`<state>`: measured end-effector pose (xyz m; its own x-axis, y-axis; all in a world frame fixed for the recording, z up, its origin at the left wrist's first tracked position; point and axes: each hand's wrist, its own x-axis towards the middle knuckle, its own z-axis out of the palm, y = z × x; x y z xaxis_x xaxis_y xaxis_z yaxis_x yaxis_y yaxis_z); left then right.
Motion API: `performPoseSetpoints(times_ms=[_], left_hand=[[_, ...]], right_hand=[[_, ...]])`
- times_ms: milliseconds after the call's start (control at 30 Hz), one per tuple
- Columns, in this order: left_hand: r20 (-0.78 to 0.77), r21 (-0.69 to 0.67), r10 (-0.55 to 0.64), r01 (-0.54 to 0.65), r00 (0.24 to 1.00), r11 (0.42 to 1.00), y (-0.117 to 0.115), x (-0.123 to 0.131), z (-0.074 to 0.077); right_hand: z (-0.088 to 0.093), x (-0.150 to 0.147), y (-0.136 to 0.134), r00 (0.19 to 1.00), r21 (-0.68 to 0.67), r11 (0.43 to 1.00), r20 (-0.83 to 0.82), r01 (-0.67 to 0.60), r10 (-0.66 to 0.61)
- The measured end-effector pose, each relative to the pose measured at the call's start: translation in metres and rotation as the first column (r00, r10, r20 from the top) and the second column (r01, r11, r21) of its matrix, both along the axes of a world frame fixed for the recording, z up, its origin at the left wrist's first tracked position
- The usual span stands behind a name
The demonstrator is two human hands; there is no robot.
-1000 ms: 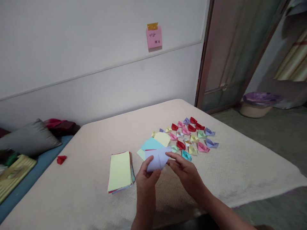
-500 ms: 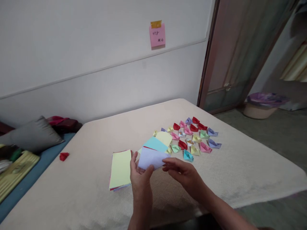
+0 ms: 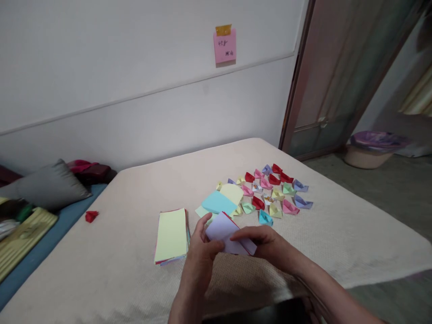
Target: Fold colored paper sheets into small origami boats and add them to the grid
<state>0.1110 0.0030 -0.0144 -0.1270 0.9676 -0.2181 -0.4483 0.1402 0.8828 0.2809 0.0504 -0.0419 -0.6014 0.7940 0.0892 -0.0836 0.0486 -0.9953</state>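
Note:
A lilac sheet of paper [image 3: 221, 227] with a red edge showing behind it is held in front of me, tilted down to the right. My left hand [image 3: 204, 245] is closed on its left side, thumb on top. At the right end, the fingers of my right hand [image 3: 261, 240] pinch the same paper, the index finger lying across its face. Just beyond lie blue paper [image 3: 218, 202] and pale yellow paper [image 3: 232, 192]. Left of my hands rests a stack of paper [image 3: 171, 235], pale yellow on top.
Several small folded paper boats [image 3: 276, 194] in many colours stand in rows at the right of the cloth-covered bed [image 3: 128, 243]. A red folded piece [image 3: 91, 216] lies far left. Beyond are a grey pillow [image 3: 50, 189], a wall with a pink note [image 3: 225, 47], and a lined bin [image 3: 369, 150].
The lilac paper has turned and moved right and down, nearer to me. My right hand has gone from touching its corner to gripping its right end.

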Motion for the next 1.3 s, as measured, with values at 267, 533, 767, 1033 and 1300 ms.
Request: performPoseSetpoints(times_ms=[267, 533, 767, 1033, 1300], left_hand=[[-0.011, -0.008, 0.046, -0.046, 0.999, 0.999, 0.003, 0.003, -0.007], [0.003, 0.029, 0.064, -0.064, 0.998, 0.998, 0.005, 0.005, -0.015], [-0.032, 0.072, 0.101, -0.099, 0.994, 0.993, 0.007, 0.004, -0.019], [0.04, 0.078, 0.157, -0.16, 0.987, 0.984, 0.004, 0.007, -0.008], [0.105, 0.028, 0.168, -0.171, 0.98, 0.985, -0.001, 0.009, -0.003]], right_hand=[[0.001, -0.005, -0.004, 0.997, -0.079, 0.994, -0.013, 0.075, -0.076], [-0.001, -0.005, -0.003, 0.991, -0.028, 0.991, 0.021, 0.134, -0.134], [0.004, -0.005, -0.002, 0.985, 0.034, 0.986, 0.059, 0.161, -0.163], [0.0, -0.007, -0.001, 0.976, 0.054, 0.976, 0.022, 0.213, -0.215], [-0.002, -0.006, 0.001, 0.918, 0.135, 0.908, -0.041, 0.397, -0.395]])
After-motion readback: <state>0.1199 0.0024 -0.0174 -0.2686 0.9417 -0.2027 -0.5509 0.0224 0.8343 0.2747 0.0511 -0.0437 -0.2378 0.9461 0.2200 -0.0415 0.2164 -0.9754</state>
